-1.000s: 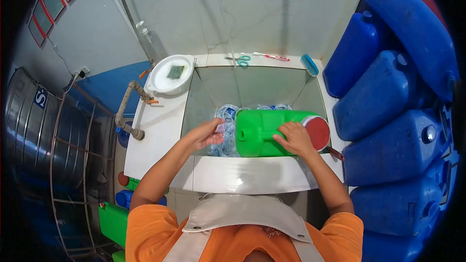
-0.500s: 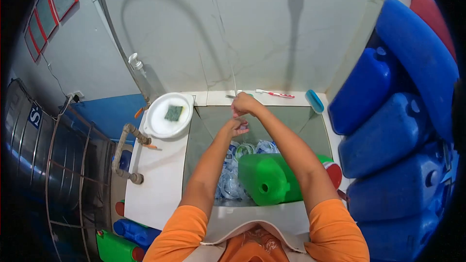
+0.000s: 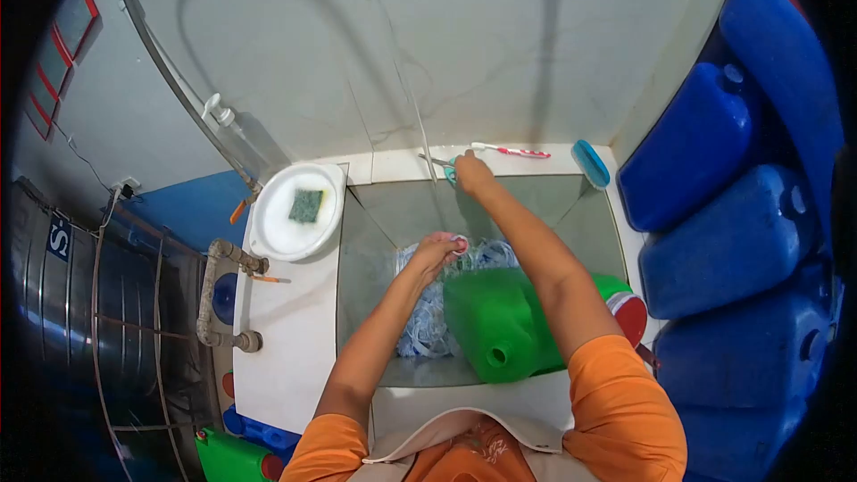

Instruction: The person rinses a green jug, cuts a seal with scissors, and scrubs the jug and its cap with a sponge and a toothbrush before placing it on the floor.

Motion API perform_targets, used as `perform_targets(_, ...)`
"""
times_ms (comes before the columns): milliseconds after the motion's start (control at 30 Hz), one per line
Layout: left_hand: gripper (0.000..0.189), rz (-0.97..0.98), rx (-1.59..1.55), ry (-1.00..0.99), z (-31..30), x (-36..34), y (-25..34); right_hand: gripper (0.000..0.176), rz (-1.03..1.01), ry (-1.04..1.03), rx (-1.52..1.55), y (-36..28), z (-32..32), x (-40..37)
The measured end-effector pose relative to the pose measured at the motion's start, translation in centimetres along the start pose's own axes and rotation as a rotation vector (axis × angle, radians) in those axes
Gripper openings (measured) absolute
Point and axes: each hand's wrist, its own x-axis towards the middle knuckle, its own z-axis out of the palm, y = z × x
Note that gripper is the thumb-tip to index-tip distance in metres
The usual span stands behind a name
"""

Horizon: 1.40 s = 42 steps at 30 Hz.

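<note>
My left hand (image 3: 436, 253) is above the sink (image 3: 366, 303), its fingers closed on a small whitish ring-shaped piece (image 3: 461, 244) whose exact kind I cannot make out. At the back ledge, my right hand (image 3: 473, 172) has its fingers closed on the teal handles of a pair of scissors (image 3: 450, 170); the blades point left. Below the hands, a heap of clear and whitish plastic pieces (image 3: 424, 326) lies in the sink. A green jerrycan (image 3: 500, 326) rests on its side over them, partly hidden by my right forearm.
On the left counter is a white basin (image 3: 259, 223) of suds with a green sponge (image 3: 306, 205), beside pipework (image 3: 212, 290) and a pump bottle (image 3: 241, 134). A toothbrush (image 3: 513, 152) and a teal brush (image 3: 590, 163) lie on the ledge. Several blue jerrycans (image 3: 714, 241) line the right.
My hands have moved apart. The right hand has gone right and back to the scissors on the ledge, while the left has dropped slightly with the small ring. The view has shifted a little.
</note>
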Motion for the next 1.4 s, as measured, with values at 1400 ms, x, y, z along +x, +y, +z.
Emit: perform_targets(1400, 0.023, 0.49, 0.35, 0.13, 2.8, -21.1, 0.4, 0.034, -0.17, 0.059, 0.706, -13.7, -14.3, -26.9)
